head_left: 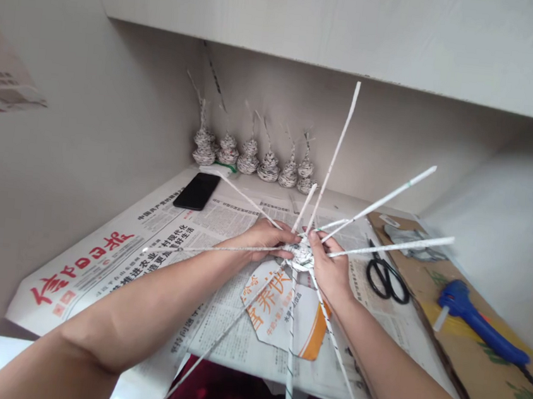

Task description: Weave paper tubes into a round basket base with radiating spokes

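Note:
Between my hands is a small round weave of rolled paper strips point(302, 254), with several long white paper rods point(393, 197) fanning out from it on all sides. My left hand point(272, 238) pinches its left edge, fingers closed on it. On the opposite edge, my right hand point(331, 263) grips the weave with thumb and fingers. Some rods point up and away, while others hang down toward my lap. Beneath the weave lies a cut piece of printed card point(278, 315), white and orange with Chinese characters.
Newspaper point(147, 244) covers the table. Several woven paper gourds point(249, 156) line the back wall, near a black phone point(197, 191). To the right are black-handled scissors point(387, 279) and a blue glue gun point(477, 323) on cardboard point(480, 387). A white panel point(342, 23) overhangs the back.

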`<state>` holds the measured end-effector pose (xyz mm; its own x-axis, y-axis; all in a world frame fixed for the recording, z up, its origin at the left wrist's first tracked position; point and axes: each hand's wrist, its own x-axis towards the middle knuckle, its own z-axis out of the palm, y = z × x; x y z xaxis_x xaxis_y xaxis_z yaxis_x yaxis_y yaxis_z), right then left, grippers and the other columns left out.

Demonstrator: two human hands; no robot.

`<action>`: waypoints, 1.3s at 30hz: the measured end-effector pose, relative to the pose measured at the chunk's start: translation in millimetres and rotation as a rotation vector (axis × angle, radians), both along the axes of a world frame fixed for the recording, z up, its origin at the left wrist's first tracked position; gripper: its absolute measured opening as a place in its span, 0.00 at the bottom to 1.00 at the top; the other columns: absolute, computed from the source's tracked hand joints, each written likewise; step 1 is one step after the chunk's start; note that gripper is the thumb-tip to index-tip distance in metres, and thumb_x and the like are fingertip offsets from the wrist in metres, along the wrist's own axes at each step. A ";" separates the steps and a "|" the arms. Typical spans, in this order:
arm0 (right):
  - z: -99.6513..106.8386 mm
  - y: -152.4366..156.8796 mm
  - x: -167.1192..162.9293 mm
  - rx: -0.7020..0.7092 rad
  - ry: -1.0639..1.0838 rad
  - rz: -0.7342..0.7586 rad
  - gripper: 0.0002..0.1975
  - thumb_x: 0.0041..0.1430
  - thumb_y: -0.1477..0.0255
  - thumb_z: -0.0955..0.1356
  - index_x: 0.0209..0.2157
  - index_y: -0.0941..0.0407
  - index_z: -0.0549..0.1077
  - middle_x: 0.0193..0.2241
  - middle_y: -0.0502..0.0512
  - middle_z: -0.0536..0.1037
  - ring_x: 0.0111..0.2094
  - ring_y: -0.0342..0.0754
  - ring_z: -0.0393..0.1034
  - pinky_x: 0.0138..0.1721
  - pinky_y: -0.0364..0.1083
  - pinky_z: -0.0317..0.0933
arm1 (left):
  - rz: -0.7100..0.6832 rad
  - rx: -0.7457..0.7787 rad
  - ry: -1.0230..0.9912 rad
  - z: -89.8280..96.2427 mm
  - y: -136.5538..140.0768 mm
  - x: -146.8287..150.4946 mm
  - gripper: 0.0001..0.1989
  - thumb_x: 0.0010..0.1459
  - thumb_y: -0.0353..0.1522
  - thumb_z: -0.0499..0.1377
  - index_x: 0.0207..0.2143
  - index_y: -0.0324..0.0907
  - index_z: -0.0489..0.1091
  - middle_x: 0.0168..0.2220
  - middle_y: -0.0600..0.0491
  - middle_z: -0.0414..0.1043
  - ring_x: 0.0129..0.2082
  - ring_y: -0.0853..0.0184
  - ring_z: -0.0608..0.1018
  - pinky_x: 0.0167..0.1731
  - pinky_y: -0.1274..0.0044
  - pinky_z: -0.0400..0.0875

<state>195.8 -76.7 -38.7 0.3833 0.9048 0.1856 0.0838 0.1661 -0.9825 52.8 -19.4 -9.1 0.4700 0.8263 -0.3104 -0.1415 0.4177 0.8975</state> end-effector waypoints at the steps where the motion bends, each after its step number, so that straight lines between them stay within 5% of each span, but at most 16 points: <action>1: 0.3 0.2 -0.6 -0.004 0.015 -0.015 0.19 0.50 0.55 0.71 0.35 0.56 0.74 0.26 0.51 0.77 0.26 0.45 0.68 0.28 0.43 0.62 | 0.001 -0.002 -0.009 -1.0 0.0 0.4 0.08 0.41 0.23 0.68 0.24 0.34 0.71 0.19 0.55 0.67 0.20 0.73 0.72 0.22 0.78 0.78; 10: -8.9 4.4 1.7 -0.028 0.064 -0.099 0.15 0.48 0.59 0.71 0.33 0.55 0.72 0.26 0.50 0.77 0.27 0.46 0.70 0.30 0.44 0.63 | 0.015 0.006 -0.061 -9.3 -0.4 3.9 0.14 0.36 0.26 0.72 0.27 0.32 0.75 0.25 0.50 0.74 0.24 0.69 0.77 0.22 0.79 0.77; 24: -10.4 -1.1 1.5 0.033 0.007 0.038 0.15 0.49 0.60 0.73 0.32 0.57 0.75 0.26 0.53 0.78 0.26 0.46 0.70 0.30 0.45 0.64 | -0.046 0.007 -0.027 -3.4 -0.4 -0.4 0.18 0.31 0.31 0.74 0.25 0.30 0.75 0.25 0.49 0.74 0.24 0.71 0.76 0.21 0.82 0.74; 39: -8.1 4.0 2.1 -0.033 0.220 -0.054 0.16 0.43 0.61 0.76 0.26 0.57 0.70 0.19 0.48 0.74 0.21 0.45 0.68 0.24 0.44 0.62 | 0.134 0.170 -0.068 -8.7 -5.8 8.5 0.16 0.35 0.29 0.73 0.27 0.34 0.72 0.23 0.54 0.71 0.22 0.70 0.75 0.18 0.79 0.75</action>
